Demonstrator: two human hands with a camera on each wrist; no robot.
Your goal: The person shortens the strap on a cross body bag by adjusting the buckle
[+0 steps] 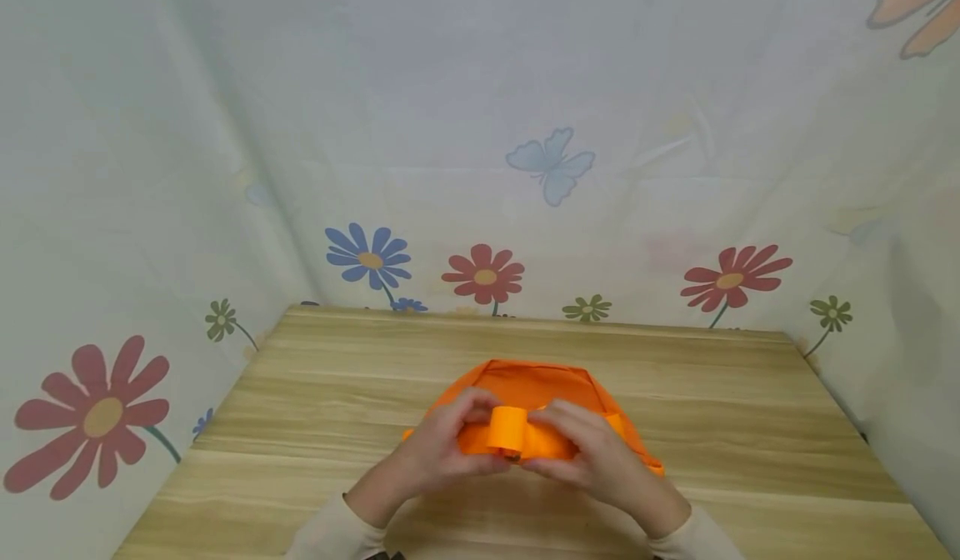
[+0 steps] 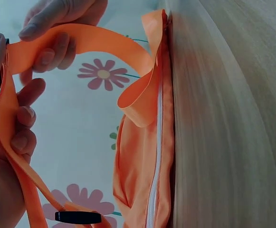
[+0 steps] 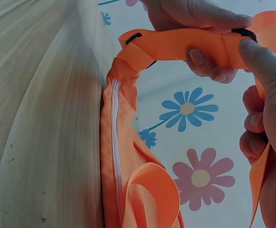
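Observation:
An orange fabric bag [image 1: 542, 383] with a white zipper [image 2: 157, 156] lies on the table just beyond both hands. Its wide orange strap [image 3: 190, 45] is raised and looped between the hands. My left hand [image 1: 435, 447] pinches the strap on one side. From the other side my right hand [image 1: 603, 464] grips it with the thumb beside a black strap buckle [image 3: 245, 33]. Another black buckle [image 2: 78, 217] hangs on the strap low in the left wrist view. In the head view the strap loop and fingers partly hide the bag's front.
The wood-grain tabletop [image 1: 330, 393] reaches back to a pale curtain [image 1: 450, 110] printed with flowers and a butterfly. More of the curtain hangs along the left and right sides of the table.

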